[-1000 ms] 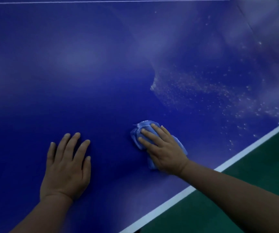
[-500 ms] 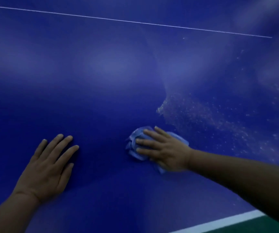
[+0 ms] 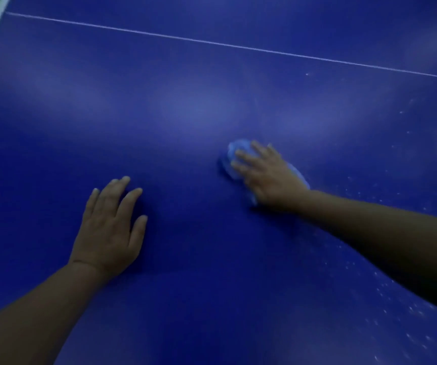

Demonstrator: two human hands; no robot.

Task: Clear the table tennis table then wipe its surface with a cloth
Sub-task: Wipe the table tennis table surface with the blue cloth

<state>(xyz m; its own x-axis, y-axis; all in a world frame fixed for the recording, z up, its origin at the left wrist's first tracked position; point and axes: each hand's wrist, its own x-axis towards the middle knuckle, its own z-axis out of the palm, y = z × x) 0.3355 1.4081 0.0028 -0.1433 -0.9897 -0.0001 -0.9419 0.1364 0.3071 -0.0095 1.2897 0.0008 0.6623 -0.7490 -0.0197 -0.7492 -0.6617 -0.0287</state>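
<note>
I see my right hand (image 3: 270,175) spread flat on a bunched light-blue cloth (image 3: 234,154), fingers straight and pressing it onto the blue desk (image 3: 199,106); the cloth sits in the middle of the view, a little right of centre, with its edges showing ahead of the fingertips and behind the wrist. My left hand (image 3: 109,227) lies palm down on the bare surface, fingers straight and holding nothing, well apart from the cloth, and I judge it is there to brace me as I lean over. Nothing else lies on the part of the desk I can see, so I take the clearing as done and the wiping as the step in hand. Pale specks (image 3: 385,309) are scattered on the surface to the right, near and beneath my right forearm, and a few more sit further up by the thin white line (image 3: 238,47) that crosses the top. The risks I see are these: since I only press the cloth and do not grip it, a fast stroke could let it slide out from under my palm or roll up and wipe only a narrow strip; my forearm could drag through the specks and smear or carry them onto cleaned ground; and sweeping leftward could push dirt under my bracing hand, which then leaves its own marks.
</note>
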